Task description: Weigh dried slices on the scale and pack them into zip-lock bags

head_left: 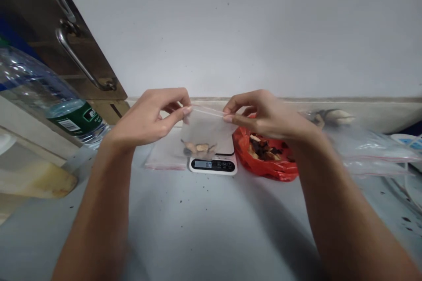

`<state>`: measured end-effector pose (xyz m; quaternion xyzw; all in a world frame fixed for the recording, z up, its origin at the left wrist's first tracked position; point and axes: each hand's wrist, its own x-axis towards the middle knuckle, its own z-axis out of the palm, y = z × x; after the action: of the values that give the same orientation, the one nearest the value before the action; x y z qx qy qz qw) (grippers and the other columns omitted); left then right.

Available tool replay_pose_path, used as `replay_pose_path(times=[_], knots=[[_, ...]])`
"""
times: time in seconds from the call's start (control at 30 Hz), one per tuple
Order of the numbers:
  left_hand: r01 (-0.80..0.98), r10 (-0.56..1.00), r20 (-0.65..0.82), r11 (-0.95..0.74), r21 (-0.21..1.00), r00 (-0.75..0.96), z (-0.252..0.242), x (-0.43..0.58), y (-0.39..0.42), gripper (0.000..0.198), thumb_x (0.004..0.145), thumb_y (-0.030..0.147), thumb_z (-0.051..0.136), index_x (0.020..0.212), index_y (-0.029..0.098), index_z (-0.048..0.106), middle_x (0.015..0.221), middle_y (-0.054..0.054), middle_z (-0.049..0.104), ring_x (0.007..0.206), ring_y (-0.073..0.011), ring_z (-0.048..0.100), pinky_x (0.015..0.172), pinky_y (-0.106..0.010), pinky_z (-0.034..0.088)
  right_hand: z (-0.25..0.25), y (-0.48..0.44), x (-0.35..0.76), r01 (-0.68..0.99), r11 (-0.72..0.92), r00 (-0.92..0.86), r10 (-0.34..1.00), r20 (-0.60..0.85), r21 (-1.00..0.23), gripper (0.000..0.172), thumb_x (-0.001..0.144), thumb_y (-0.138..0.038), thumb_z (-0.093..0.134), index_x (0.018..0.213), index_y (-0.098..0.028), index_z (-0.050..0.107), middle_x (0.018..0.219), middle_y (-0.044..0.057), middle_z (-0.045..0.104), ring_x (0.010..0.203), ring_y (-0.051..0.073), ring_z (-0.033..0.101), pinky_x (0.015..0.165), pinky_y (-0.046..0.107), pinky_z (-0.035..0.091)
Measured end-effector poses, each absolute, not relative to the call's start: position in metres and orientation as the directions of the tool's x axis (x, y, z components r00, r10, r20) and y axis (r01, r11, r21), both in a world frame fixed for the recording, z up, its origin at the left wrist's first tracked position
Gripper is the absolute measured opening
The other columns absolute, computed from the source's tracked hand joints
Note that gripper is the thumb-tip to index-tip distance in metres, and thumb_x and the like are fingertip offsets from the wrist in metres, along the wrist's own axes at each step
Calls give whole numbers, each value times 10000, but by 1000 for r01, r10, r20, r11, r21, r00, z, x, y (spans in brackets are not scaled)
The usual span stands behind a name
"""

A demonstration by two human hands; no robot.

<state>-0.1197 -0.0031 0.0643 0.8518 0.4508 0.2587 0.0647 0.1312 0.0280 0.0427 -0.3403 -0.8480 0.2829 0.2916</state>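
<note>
A translucent zip bag (211, 129) hangs between my two hands, with several dried pieces, pale and dark, at its bottom. My left hand (158, 114) pinches the bag's top left corner between thumb and fingers. At the top right corner, my right hand (260, 112) pinches the bag's edge the same way. Behind and below the bag is a white digital kitchen scale (194, 170), its display reading about zero. The bag hides much of the scale's platform. Beside the scale, partly behind my right hand, sits a red plastic bag (263, 169) of dried dark and pale pieces.
Flat clear bags (165, 153) lie left of the scale. More filled clear bags (369, 147) lie at the right, near a white cable (404, 189). A large water bottle (66, 101) and a container with yellowish contents (39, 175) stand at the left. A white wall (231, 30) rises behind the table.
</note>
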Motion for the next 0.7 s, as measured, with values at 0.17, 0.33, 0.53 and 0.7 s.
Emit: replay_pose_path(times=[0.17,0.33,0.53,0.7], knots=[[749,817,383,-561,353,431,62,-123,0,229,943,367,532,783,235,627,770,-9,724,730,-185,690,668,-273,491,43,31,146,491,572,-548,789,278,-656,218,835,-390,648,757,-188,670,751,42,684,646,155,579,608,300,463],[754,817,382,-559,343,432,63,-127,-1,217,938,350,540,784,232,636,771,-8,727,726,-180,691,659,-270,492,40,33,151,520,556,-513,810,283,-649,178,793,-360,629,729,-197,662,721,41,678,717,190,626,672,325,503],[758,795,521,-539,368,312,73,-141,-10,149,926,324,587,832,231,656,787,2,718,722,-156,655,673,-249,495,45,30,161,565,524,-405,849,339,-637,90,791,-291,640,757,-218,681,836,92,745,841,257,685,740,387,552],[731,691,555,-652,202,463,74,-115,-14,199,971,346,588,894,232,731,872,-12,737,798,-184,665,768,-291,511,60,17,141,455,555,-639,748,179,-696,602,762,-377,777,1326,-203,660,1177,109,751,1000,269,710,819,381,578]])
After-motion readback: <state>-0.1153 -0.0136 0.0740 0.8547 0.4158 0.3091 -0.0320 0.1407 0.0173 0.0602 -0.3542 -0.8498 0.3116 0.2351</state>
